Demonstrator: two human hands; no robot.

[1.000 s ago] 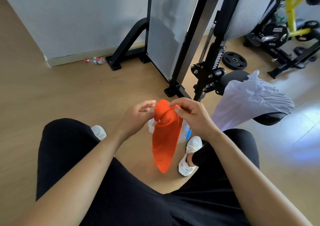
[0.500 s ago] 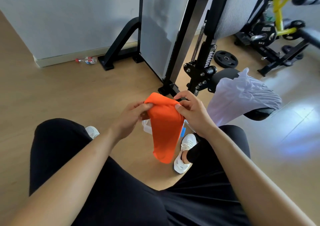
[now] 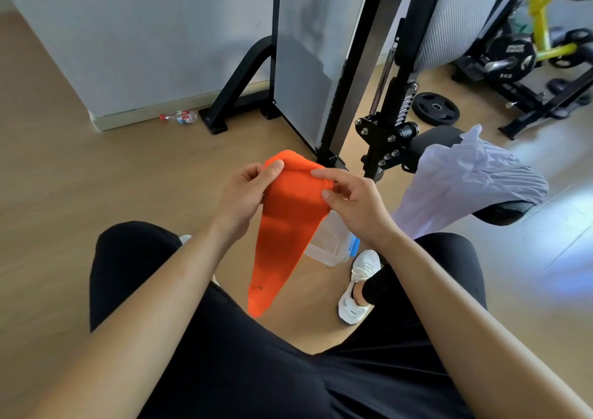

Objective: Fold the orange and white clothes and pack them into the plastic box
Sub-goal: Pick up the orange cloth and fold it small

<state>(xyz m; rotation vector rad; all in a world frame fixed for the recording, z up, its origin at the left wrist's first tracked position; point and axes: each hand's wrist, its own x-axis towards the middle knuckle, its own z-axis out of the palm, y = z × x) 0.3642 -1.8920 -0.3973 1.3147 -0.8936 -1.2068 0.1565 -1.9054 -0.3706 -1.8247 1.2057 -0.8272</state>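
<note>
Looking down over our lap, we see the orange garment held up in the air between both hands, its top edge spread from one hand to the other and the rest hanging in a narrowing strip toward our black trousers. Our left hand grips the top left corner, with the thumb on the front of the cloth and the fingers curled behind it. Our right hand pinches the top right edge between thumb and forefinger; we cannot make out how its other fingers lie.

At about 4 o'clock from the cloth's middle the clear plastic box, with a blue latch, stands on the wooden floor, partly hidden behind the hanging orange fabric. We cannot tell whether anything is inside it. At 3 o'clock from the right hand the white garment lies draped and crumpled over a black padded seat, well apart from the box.

A white shoe sits at 6 o'clock from the right hand, just beside the box. A black machine frame rises at 12 o'clock, a weight plate lies on the floor at 1 o'clock, and a small bottle lies by the wall at 11 o'clock from the left hand.
</note>
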